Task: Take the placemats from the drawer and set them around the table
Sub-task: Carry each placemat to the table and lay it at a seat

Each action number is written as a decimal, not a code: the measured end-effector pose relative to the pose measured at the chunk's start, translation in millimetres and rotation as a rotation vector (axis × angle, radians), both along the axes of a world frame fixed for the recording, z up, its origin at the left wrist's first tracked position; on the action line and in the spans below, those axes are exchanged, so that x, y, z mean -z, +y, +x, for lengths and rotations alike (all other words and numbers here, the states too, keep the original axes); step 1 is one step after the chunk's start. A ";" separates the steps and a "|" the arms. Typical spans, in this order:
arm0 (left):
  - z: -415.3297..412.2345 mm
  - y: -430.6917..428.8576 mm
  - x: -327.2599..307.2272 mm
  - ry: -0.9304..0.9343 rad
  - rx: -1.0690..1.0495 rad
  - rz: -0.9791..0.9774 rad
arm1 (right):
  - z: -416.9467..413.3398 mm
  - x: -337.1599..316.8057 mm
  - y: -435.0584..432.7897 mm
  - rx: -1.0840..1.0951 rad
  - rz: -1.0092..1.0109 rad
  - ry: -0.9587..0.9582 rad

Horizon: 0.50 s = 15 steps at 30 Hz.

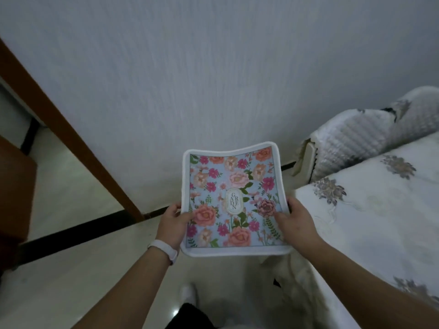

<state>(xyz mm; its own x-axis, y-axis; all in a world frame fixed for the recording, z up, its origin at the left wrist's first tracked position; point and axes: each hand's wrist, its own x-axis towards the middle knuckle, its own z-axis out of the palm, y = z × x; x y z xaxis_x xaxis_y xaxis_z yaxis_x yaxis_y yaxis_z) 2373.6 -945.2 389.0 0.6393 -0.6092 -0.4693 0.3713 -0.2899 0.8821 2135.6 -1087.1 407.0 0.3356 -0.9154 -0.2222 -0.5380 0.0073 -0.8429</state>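
One dark brown piece of furniture (14, 191) is cut off at the left edge, too dim to identify. A slanting wooden frame (71, 129) meets the pale glossy floor (71, 191) below a grey-white wall (190, 79). The left hand (172, 224) pinches one floral placemat (231, 200) by its left edge, thumb on top and fingers hidden beneath. The right hand (294, 222) grips the opposite edge likewise. The mat is held in the air, just left of one cloth-covered counter (380, 222), which is cropped at the right. One draped chair (356, 143) stands behind the counter.
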 end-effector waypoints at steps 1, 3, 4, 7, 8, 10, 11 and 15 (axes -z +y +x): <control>7.3 -15.1 2.2 0.001 0.021 0.002 | 3.1 3.0 -9.1 0.029 0.002 -0.001; 22.5 -46.6 7.3 0.020 0.067 0.000 | 12.5 9.7 -29.0 0.084 0.012 0.006; 31.0 -62.3 9.7 0.031 0.093 0.002 | 19.3 12.3 -39.7 0.112 0.019 0.014; 62.4 -108.5 14.3 0.020 0.163 0.013 | 46.8 15.4 -72.7 0.173 0.012 0.033; 75.1 -124.4 15.9 0.003 0.191 0.017 | 57.5 15.2 -82.4 0.195 0.016 0.030; 103.4 -158.9 13.7 -0.047 0.273 0.013 | 79.9 15.5 -101.3 0.252 0.045 0.010; 117.1 -176.2 11.2 -0.071 0.321 0.006 | 91.0 14.7 -110.1 0.282 0.067 -0.001; 158.2 -235.4 5.0 -0.095 0.448 -0.007 | 129.0 1.9 -142.7 0.369 0.108 -0.021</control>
